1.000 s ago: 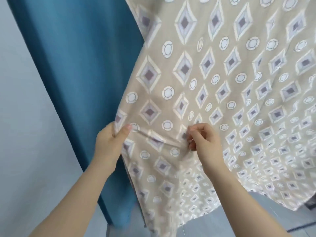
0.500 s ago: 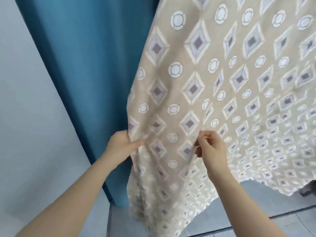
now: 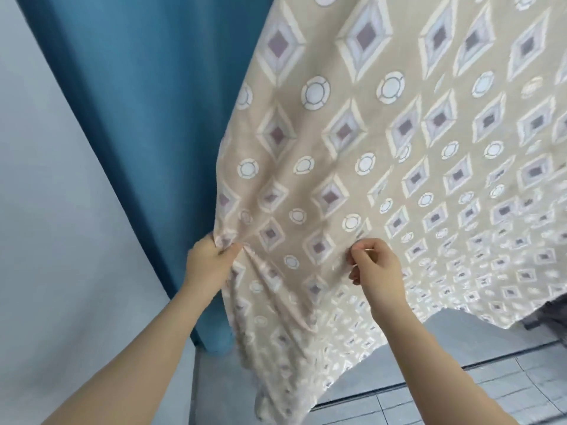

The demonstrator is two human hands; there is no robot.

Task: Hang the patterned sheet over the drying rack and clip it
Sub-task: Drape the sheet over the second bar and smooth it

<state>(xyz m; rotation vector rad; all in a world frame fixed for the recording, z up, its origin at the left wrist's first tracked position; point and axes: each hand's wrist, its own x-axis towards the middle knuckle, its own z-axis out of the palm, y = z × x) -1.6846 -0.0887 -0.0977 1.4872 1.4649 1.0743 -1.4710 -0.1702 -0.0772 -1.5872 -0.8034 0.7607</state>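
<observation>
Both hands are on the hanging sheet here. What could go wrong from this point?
1. The left hand and right hand both hold the sheet low down. No rack or clip is in view, so a downward tug might drag it off.
2. The right hand only pinches a small fold, and that grip could slip.
3. The sheet's lower corner hangs low toward the floor and may touch it.

One wide-angle view only, from the person's head, facing forward and down. It sits close to the sheet [image 3: 383, 154], which fills the upper right, with a blue curtain [image 3: 147, 118] at left and floor [image 3: 460, 388] at the bottom right.
</observation>
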